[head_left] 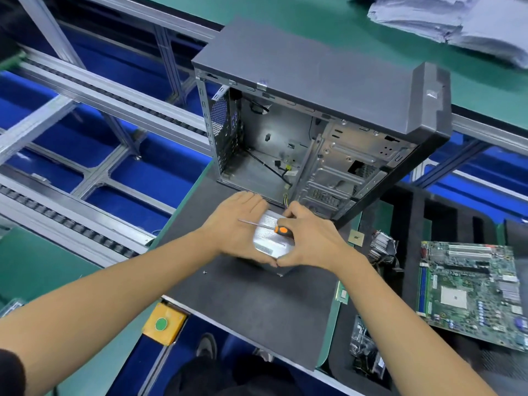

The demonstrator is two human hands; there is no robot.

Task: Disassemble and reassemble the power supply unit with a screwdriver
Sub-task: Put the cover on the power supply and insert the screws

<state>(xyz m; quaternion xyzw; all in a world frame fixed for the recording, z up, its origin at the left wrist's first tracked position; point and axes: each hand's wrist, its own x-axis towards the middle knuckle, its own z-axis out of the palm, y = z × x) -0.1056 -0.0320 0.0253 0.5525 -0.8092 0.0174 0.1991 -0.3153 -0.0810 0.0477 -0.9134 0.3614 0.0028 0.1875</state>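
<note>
Two hands [237, 224] grip one supply [271, 238]

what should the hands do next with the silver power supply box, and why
Probably slide the silver power supply box forward into the open grey computer case. Both the left hand and the right hand clasp it just outside the empty bay, with the orange-handled screwdriver tucked in the right hand and a loose screw waiting on the mat.
</note>
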